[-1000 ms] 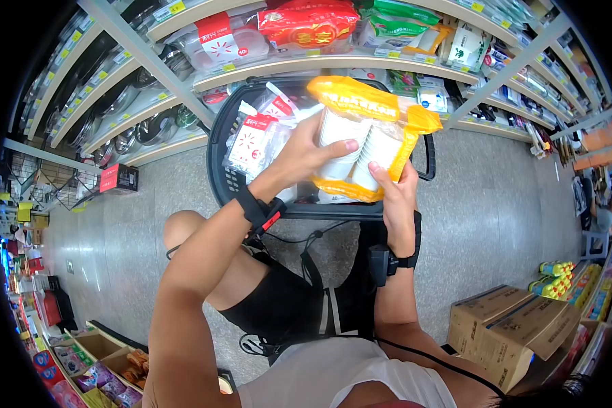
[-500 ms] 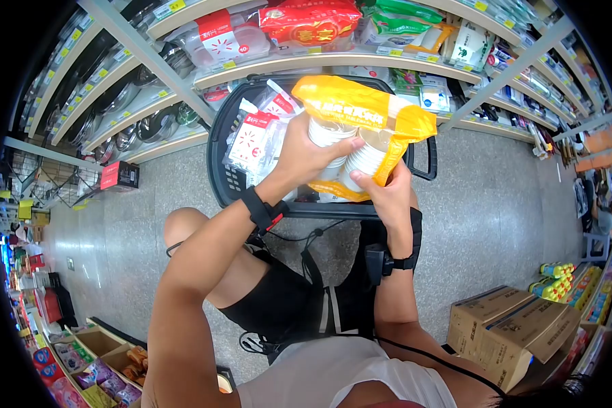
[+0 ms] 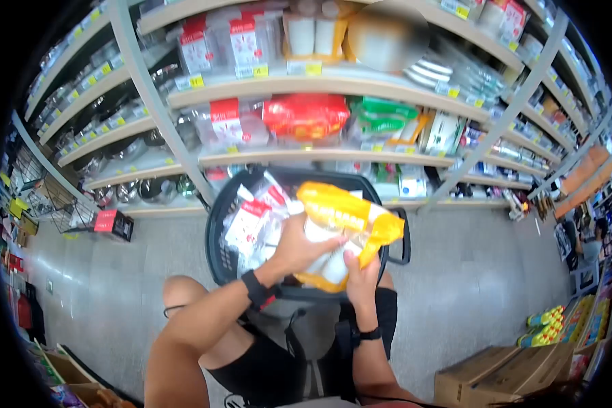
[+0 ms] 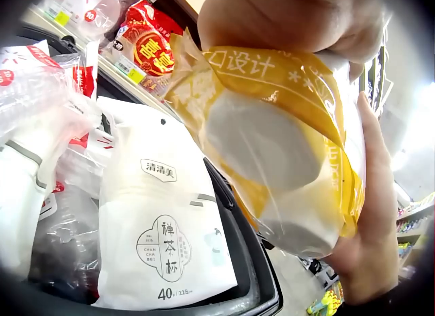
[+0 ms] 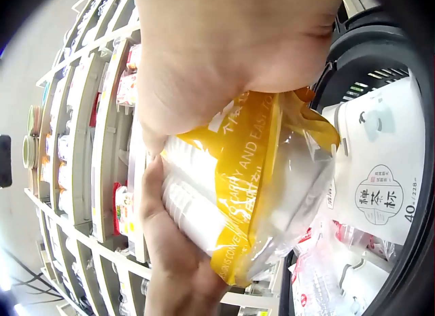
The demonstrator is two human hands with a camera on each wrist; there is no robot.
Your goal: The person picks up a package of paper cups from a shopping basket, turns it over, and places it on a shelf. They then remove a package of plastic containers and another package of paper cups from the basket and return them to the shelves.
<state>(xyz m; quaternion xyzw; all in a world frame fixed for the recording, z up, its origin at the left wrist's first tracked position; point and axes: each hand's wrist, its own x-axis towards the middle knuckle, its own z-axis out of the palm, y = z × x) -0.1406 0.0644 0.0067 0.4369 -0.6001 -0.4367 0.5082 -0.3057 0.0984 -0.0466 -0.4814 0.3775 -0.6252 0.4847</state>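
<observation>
A yellow-and-clear bag of white paper cups (image 3: 334, 209) is held by both hands over a black shopping basket (image 3: 217, 248). My left hand (image 3: 296, 246) grips its left side, thumb across the front over the stacked cups. At the lower right, my right hand (image 3: 364, 280) holds the bag with its thumb on the front. The cup bottoms show through the clear film in the left wrist view. Beneath the bag, a white package of cups (image 4: 163, 214) with printed lettering lies in the basket, beside clear plastic packs with red-and-white labels (image 3: 246, 224).
Behind the basket, shelves carry a red package (image 3: 306, 115), a green package (image 3: 385, 117) and clear plastic packs (image 3: 226, 122). A red-and-black box (image 3: 113, 226) stands on the floor at left. Cardboard boxes (image 3: 496, 374) stand at lower right. The person's knees flank the basket's near side.
The head view has tilted up, bringing a higher shelf into sight and the basket lower in the frame. Both hands keep hold of the cup bag, which has shifted slightly left over the basket.
</observation>
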